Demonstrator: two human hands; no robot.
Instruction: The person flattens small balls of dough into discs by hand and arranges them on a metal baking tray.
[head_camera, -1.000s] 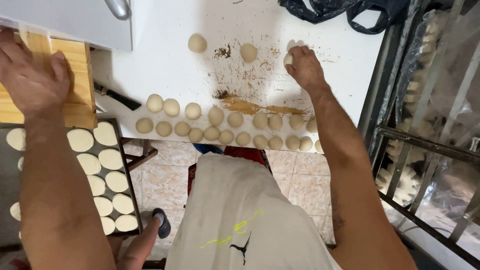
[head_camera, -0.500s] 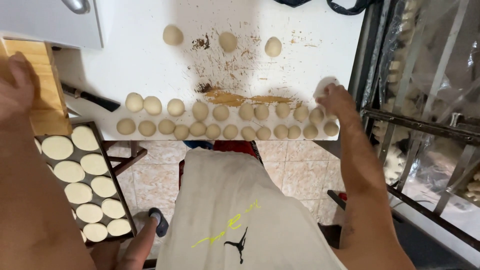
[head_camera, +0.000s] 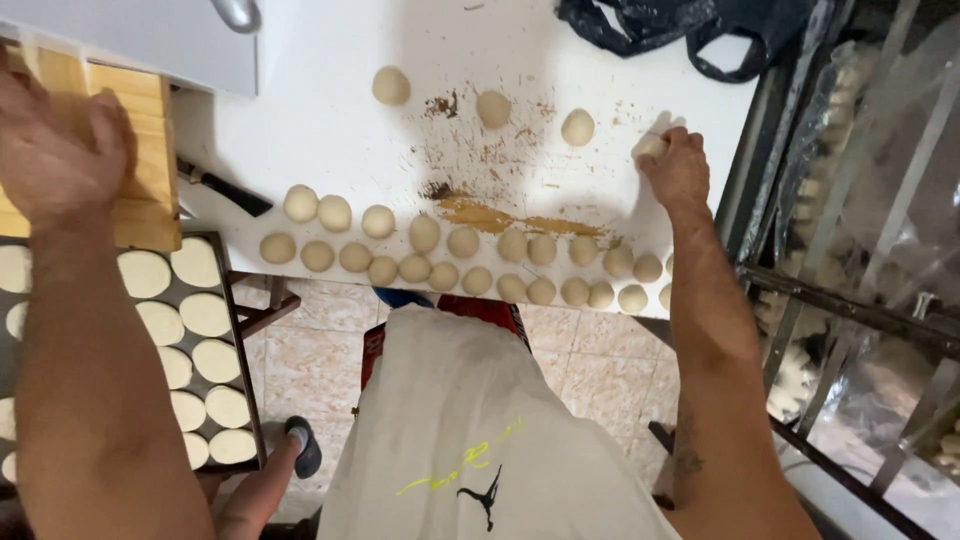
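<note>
Far left: left hand (head_camera: 55, 150) flat on a wooden block (head_camera: 140, 150), fingers (head_camera: 105, 115) spread, above a dark tray (head_camera: 245, 340) of flattened dough discs (head_camera: 205, 315). Middle of the white bench (head_camera: 320, 110): two rows of dough balls (head_camera: 465, 242) along the near edge, three loose ones beyond. Right: right hand (head_camera: 680, 170), fingers curled around one dough ball (head_camera: 650, 146) near the bench's right edge.

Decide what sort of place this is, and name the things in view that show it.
Probably a small bakery or kitchen workroom. Rows of dough balls line a white table, flat dough rounds fill a dark tray, and a metal rack stands alongside. The right hand rests on one ball, the left hand on a wooden block.
</note>
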